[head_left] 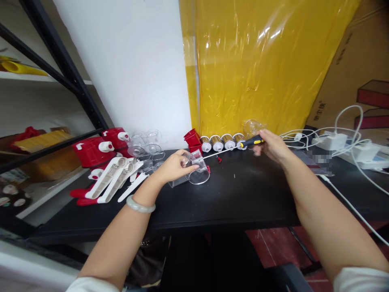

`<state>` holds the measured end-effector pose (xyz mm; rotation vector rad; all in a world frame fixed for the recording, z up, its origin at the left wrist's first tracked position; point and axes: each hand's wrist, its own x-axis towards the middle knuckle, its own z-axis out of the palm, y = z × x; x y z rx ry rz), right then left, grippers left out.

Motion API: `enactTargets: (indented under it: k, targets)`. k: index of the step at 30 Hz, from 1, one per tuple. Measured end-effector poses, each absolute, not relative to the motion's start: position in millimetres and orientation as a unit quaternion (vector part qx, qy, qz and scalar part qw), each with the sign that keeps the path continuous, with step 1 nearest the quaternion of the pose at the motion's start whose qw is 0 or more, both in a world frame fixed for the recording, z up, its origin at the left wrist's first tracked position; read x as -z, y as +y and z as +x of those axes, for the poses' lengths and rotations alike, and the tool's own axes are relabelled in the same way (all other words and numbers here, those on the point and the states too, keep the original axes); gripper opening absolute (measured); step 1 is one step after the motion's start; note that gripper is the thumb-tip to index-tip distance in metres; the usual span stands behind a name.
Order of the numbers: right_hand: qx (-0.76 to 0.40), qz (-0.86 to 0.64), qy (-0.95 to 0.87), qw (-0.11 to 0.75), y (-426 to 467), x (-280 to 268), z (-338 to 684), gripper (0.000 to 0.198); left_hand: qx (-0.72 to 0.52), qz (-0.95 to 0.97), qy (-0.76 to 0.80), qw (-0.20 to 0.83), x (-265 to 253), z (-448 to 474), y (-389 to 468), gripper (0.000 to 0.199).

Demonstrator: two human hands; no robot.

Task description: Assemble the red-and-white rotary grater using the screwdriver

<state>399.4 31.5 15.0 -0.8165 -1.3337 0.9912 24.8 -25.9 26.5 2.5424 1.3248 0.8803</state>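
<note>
My left hand (176, 167) is closed around a clear plastic cup-like part (199, 175) with a round rim, holding it low over the black table. In my right hand (272, 146) is a screwdriver (253, 141) with a black and yellow handle. Its long thin shaft points left, and the tip meets the clear part near my left fingers; exact contact is hard to make out. A small red piece (219, 159) lies on the table below the shaft. Behind the clear part stands a red plastic housing (192, 138).
Several cylindrical filters (216, 143) line the back. Clear cups (146, 144), red housings (91, 151) and white handles with red ends (113, 178) crowd the left. White cables and adapters (334, 141) plus a dark flat device (306, 162) lie right. A black shelf frame (65, 65) rises left.
</note>
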Motion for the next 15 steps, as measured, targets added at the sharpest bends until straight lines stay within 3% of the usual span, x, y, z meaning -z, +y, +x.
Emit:
enactTargets:
  k: [3, 8, 15]
  targets:
    - [-0.414, -0.389, -0.566, 0.597, 33.5, -13.5, 399.3, 0.042, -0.296, 0.848, 0.434, 0.075, -26.5, 24.7, -26.1, 0.051]
    - [-0.496, -0.295, -0.543, 0.610, 33.3, -14.6, 397.1, 0.031, -0.290, 0.845, 0.444, 0.073, -25.8, 23.9, -25.6, 0.051]
    - [-0.447, -0.350, -0.554, 0.609, 37.0, -10.4, 398.4, 0.043, -0.298, 0.845, 0.437, 0.083, -26.7, 24.6, -27.0, 0.051]
